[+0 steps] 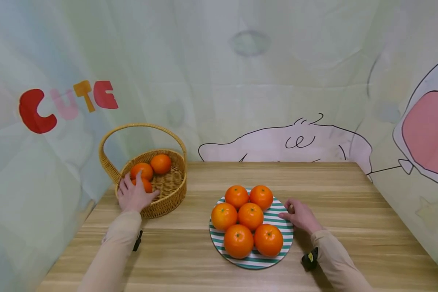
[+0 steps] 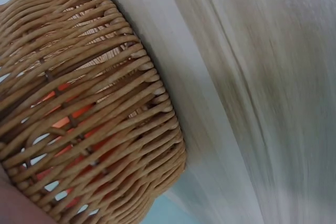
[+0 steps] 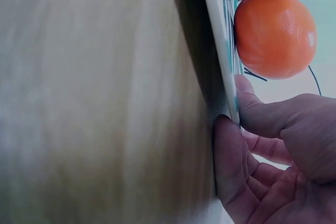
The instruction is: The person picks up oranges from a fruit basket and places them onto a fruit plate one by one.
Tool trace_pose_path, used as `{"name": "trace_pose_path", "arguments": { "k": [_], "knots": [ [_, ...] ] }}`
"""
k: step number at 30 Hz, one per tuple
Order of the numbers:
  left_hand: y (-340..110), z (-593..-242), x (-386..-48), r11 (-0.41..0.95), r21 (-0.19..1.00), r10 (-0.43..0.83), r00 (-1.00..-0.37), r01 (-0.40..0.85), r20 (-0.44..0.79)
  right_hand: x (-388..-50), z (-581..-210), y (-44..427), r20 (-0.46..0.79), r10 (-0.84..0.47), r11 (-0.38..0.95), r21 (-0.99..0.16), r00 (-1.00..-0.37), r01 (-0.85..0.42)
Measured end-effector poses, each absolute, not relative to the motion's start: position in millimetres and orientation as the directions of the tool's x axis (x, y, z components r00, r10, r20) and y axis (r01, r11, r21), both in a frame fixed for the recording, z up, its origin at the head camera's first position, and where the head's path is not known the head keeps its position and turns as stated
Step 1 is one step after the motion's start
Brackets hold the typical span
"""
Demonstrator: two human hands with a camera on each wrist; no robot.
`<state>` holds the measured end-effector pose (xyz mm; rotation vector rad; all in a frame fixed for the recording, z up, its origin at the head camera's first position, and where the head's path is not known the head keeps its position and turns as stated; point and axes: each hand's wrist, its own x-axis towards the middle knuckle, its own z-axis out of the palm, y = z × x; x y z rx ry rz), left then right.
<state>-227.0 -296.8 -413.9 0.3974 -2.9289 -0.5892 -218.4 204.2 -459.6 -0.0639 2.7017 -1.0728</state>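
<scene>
In the head view my left hand (image 1: pixel 133 195) is inside the near left side of the wicker basket (image 1: pixel 173 202), over the nearest orange (image 1: pixel 147 185). Its fingers are spread and the thumb stands apart from the fruit; any contact underneath is hidden. Two other oranges (image 1: pixel 161 164) lie farther back. Through the weave of the basket (image 2: pixel 105 108), the left wrist view shows orange patches. My right hand (image 1: pixel 301 217) pinches the right rim of a green-and-white striped plate (image 1: pixel 284 227) bearing several oranges (image 1: pixel 250 216). In the right wrist view, the thumb is above the rim and a finger below.
The basket's tall arched handle (image 1: pixel 142 125) rises at the left. Basket and plate stand apart on the wooden table (image 1: pixel 190 251), with a printed curtain (image 1: pixel 211 97) hanging behind and at both sides.
</scene>
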Motion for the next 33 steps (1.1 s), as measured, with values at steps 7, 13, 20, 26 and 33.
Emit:
{"name": "trace_pose_path", "arguments": {
  "k": [7, 13, 20, 26, 33],
  "knots": [
    [-295.6, -412.4, -226.1, 0.896, 0.368, -0.283, -0.958, -0.249, 0.041, -218.6, -460.2, 203.7, -0.189, -0.125, 0.736, -0.675, -0.974, 0.037],
    [-296.3, -413.2, -227.4, 0.895, 0.365, -0.283, -0.959, -0.256, 0.022, -219.5, -460.3, 203.9, -0.183, -0.126, 0.740, -0.672, -0.975, 0.031],
    [-297.5, -415.5, -228.1, 0.899, 0.353, -0.281, -0.960, -0.257, 0.016, -219.3, -460.1, 203.8, -0.184, -0.124, 0.741, -0.670, -0.975, 0.032],
    [-295.9, -414.0, -226.4, 0.900, 0.350, -0.285, -0.958, -0.261, 0.017, -219.0, -460.4, 203.4, -0.192, -0.117, 0.739, -0.672, -0.974, 0.044],
    [-294.9, -414.4, -225.9, 0.902, 0.339, -0.296, -0.955, -0.268, 0.033, -219.1, -460.9, 203.2, -0.202, -0.110, 0.737, -0.674, -0.973, 0.056]
  ]
}}
